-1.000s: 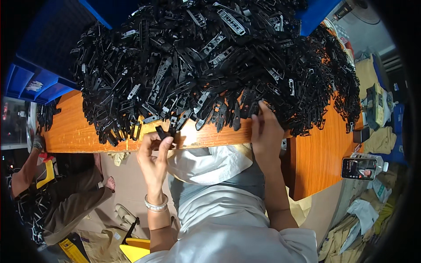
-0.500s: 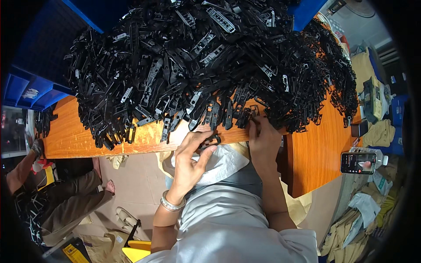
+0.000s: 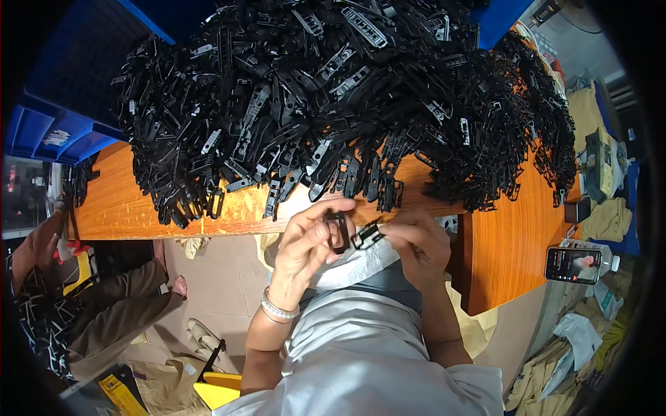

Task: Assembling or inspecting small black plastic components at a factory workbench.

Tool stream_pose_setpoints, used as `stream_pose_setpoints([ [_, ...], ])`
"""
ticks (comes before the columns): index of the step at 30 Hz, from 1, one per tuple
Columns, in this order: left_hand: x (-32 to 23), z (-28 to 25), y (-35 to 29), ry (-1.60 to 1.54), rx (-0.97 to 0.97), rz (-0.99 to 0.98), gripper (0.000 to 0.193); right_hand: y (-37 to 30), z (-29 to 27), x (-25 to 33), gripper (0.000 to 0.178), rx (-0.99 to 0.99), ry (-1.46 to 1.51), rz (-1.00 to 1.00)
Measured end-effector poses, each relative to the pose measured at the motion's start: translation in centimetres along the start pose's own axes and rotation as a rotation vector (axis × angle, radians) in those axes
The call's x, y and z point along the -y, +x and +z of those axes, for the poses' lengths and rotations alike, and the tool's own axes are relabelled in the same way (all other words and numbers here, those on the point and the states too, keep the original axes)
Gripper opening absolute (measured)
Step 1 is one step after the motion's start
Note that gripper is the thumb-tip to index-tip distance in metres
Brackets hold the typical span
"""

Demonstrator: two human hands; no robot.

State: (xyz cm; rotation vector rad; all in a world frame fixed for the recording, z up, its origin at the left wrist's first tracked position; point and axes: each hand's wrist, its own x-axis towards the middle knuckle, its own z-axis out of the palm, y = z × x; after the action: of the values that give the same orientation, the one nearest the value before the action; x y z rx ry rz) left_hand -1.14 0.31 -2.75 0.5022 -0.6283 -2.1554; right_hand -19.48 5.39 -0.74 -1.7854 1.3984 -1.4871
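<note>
My left hand point(image 3: 303, 239) is closed on a black plastic piece point(image 3: 338, 233), held between thumb and fingers just off the table's front edge. Close beside it, my right hand point(image 3: 420, 244) pinches a small black open-framed plastic part point(image 3: 368, 236), tilted toward the left hand's piece. I cannot tell whether the two parts touch. A large pile of similar long black plastic parts point(image 3: 277, 104) lies beyond both hands on the orange-brown wooden table point(image 3: 510, 239).
Blue bins point(image 3: 59, 132) stand at the left and behind the pile. A phone point(image 3: 573, 265) with a lit screen is at the right, near a stack of beige cloth. Another person's arm and legs point(image 3: 125, 305) show at the lower left. White sheeting point(image 3: 361, 267) covers my lap.
My right hand has come back from the pile's edge with the open-framed part, toward my left hand. My left hand has tilted its piece upright. The view has shifted slightly.
</note>
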Motion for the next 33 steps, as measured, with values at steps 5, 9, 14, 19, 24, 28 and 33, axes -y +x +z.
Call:
stream_pose_setpoints([
  [5,-0.4,1.1,-0.1,-0.027,0.085,-0.197,0.053,0.6,0.0,-0.1,0.022,0.098,0.001,-0.128],
  [9,-0.6,1.1,-0.3,-0.105,0.101,-0.312,0.053,1.0,-0.1,0.1,0.029,0.207,-0.202,-0.125],
  [14,-0.3,1.4,0.0,-0.068,-0.018,-0.205,0.034,1.3,0.8,0.8,0.018,0.233,-0.400,-0.124],
  [19,-0.4,3.3,0.6,0.109,-0.268,-0.145,0.025,-0.4,0.8,1.0,0.024,0.166,-0.210,-0.179],
  [24,-1.4,3.7,1.9,0.766,-0.122,0.123,0.015,-0.5,0.0,1.4,0.008,-0.041,-0.112,0.027],
  [28,-1.0,3.8,2.6,1.252,-0.228,0.375,0.007,-1.5,0.5,0.3,0.010,-0.156,0.041,0.187],
  [33,0.5,2.3,2.9,1.882,-0.362,0.539,0.016,-1.3,0.6,0.0,0.005,-0.335,0.503,0.459],
])
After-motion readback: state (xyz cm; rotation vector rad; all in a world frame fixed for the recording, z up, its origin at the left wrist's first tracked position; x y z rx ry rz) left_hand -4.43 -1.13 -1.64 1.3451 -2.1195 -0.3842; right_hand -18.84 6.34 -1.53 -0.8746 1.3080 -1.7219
